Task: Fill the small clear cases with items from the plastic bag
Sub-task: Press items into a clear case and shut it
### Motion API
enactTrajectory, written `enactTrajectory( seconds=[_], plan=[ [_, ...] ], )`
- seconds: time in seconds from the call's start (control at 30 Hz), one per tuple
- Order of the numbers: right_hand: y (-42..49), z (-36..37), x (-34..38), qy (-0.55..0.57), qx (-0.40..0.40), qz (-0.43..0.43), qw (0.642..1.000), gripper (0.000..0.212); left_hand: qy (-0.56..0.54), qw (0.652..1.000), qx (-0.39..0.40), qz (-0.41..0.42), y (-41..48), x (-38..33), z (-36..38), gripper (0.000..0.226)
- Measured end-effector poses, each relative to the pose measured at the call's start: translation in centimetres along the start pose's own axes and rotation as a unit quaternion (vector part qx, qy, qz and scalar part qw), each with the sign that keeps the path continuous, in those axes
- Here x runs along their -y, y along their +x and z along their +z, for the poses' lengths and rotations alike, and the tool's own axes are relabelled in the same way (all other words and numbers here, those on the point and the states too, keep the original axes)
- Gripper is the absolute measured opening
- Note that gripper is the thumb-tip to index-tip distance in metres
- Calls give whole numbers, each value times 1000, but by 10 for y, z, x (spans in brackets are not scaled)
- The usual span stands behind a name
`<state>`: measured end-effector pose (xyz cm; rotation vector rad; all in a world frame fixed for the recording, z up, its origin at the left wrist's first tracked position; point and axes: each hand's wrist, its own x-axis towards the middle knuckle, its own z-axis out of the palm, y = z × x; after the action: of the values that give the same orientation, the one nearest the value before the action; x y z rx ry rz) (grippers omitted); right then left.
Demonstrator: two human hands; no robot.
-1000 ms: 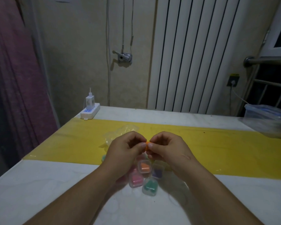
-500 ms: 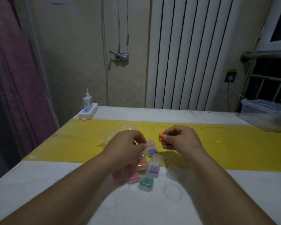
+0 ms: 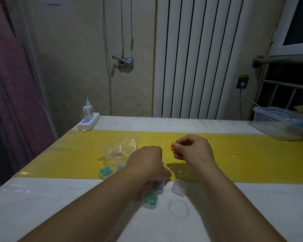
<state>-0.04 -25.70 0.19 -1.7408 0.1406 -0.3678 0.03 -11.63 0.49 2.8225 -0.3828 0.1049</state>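
My left hand (image 3: 147,163) covers most of the small clear cases (image 3: 150,199) near the table's (image 3: 42,206) front edge; its fingers point down out of sight, so I can't tell their state. Green and purple fills show below it, contents blurry. An unfilled case (image 3: 179,187) sits just right, two green cases (image 3: 105,172) left. The right hand (image 3: 192,152) is raised over the yellow strip (image 3: 252,163), fingertips pinching orange pieces (image 3: 172,146). The plastic bag (image 3: 121,149) lies crumpled mid-strip. Open room toward the right edge.
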Motion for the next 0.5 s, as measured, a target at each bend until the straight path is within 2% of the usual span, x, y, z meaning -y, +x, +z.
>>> enactTrajectory(
  seconds=[0.07, 0.17, 0.3, 0.5],
  plan=[
    [1, 1, -1, 4, -10, -1, 1000, 16, -108, 994, -16, -12, 0, 5, -5, 31],
    [-1, 6, -2, 2, -10, 0, 1000, 14, -298, 954, -42, -7, -2, 21, -17, 27],
    [-12, 18, 2, -4, 31, -10, 999, 11, -384, 919, -60, 66, -16, 44, -29, 23],
    [-26, 30, 10, 6, 98, -45, 994, 23, -518, 850, -78, 57, -24, 75, -27, 26]
  ],
)
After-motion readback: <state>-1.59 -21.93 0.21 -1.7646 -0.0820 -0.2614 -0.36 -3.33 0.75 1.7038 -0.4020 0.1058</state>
